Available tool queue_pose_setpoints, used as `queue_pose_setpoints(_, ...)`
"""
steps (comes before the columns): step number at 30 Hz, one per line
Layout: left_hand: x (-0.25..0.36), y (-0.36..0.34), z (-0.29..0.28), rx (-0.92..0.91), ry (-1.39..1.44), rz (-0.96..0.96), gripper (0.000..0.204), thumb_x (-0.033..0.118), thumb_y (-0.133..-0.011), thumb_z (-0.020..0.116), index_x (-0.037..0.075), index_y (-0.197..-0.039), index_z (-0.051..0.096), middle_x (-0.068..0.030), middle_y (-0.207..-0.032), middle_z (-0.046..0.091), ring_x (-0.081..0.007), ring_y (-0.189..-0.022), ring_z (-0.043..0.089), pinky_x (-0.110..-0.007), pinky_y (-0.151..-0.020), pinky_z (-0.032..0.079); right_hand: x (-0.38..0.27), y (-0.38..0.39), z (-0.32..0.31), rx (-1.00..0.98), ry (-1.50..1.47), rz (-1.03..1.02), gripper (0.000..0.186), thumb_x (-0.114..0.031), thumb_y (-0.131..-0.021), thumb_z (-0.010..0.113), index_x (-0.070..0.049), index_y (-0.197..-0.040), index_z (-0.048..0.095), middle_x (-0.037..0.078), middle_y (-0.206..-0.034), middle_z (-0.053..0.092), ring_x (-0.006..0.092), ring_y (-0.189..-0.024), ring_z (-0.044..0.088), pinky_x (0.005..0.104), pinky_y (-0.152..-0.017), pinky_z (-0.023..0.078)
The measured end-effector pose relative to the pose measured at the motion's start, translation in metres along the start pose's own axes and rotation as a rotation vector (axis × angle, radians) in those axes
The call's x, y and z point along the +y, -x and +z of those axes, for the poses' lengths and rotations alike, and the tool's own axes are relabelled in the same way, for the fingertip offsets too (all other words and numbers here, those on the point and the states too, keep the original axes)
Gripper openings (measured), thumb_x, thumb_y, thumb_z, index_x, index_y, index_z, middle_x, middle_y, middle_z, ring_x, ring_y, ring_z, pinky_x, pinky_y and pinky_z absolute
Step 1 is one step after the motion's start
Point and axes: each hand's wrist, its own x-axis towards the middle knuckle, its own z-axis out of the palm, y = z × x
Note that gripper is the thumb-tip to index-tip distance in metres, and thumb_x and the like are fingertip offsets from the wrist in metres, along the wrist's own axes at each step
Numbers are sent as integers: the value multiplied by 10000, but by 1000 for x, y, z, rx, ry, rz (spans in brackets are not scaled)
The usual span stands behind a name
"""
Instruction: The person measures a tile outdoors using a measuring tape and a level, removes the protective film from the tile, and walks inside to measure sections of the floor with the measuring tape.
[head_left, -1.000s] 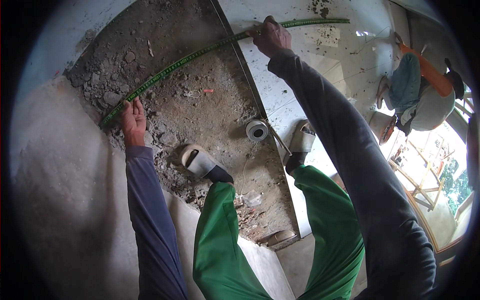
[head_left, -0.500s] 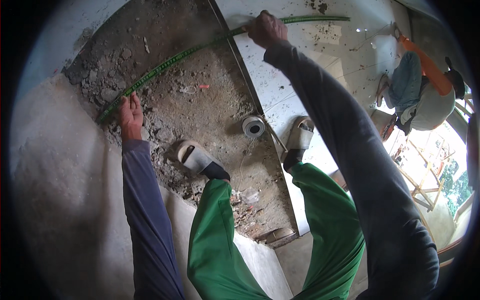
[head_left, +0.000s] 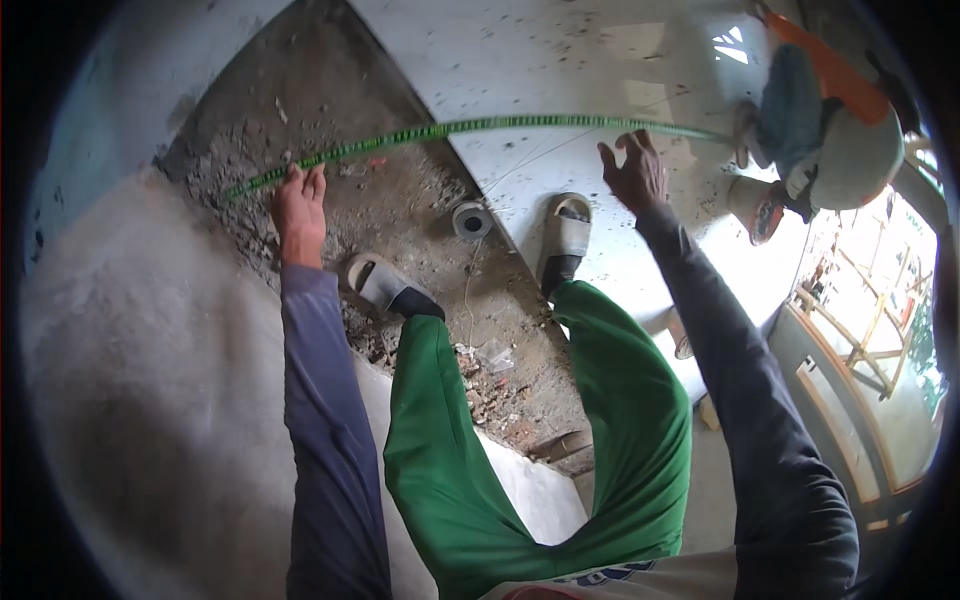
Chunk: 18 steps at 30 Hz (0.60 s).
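Note:
A long green measuring tape (head_left: pixel 440 130) stretches in a shallow arc from the rubble at the left, over the dirt strip and out across the white tiled floor. Near its left end my left hand (head_left: pixel 302 208) pinches it between thumb and fingers. My right hand (head_left: pixel 637 182) is off the tape, just below its right stretch, with fingers apart and nothing in them. A round white spool (head_left: pixel 472 221) lies on the dirt between my feet, with thin string trailing from it.
Broken rubble (head_left: pixel 235 160) lies along the left of the dirt strip (head_left: pixel 330 75). My sandalled feet stand on dirt and on tile (head_left: pixel 480 60). Another person in a pale top (head_left: pixel 858 150) crouches at the far right, near a wooden frame (head_left: pixel 870 300). Thin string crosses the tiles.
My right hand has let go of the tape and moved right and nearer. The tape's right part reaches farther across the tiles. My left hand still grips the tape; the view has shifted.

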Motion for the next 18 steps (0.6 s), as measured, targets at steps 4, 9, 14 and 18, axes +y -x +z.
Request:
queue_pose_setpoints(4,14,89,47,-20,-69,-30,303,134,-1028,605,-37,-1261,512,-112,-1132,564,-264,-1101,608,-333,-911,555,13,54,-98,203,-144,-94,305,-249,-841,764,-53,-1038,637,145,-1073,630,379,-826,671,472,-682,545)
queue_pose_setpoints(9,-2,255,146,-22,-224,-120,163,177,-988,685,50,-997,584,-31,-890,558,-149,-817,573,-327,-749,536,61,146,-190,-314,-269,-124,420,-467,-760,762,-82,-920,716,166,-741,676,399,-724,680,473,-661,548)
queue_pose_setpoints(14,4,405,185,-83,-410,-183,213,235,-980,692,80,-1060,570,-19,-866,583,-165,-741,607,-274,-638,476,48,230,-334,-608,-516,-176,531,-603,-883,628,-90,-769,702,181,-737,694,407,-699,674,516,-672,538)
queue_pose_setpoints(18,-29,495,247,-171,-447,-242,165,224,-976,674,95,-1064,622,-87,-999,724,-132,-731,633,-246,-598,459,97,323,-392,-570,-686,-142,505,-536,-889,640,-49,-781,719,193,-749,693,393,-713,674,508,-686,527)
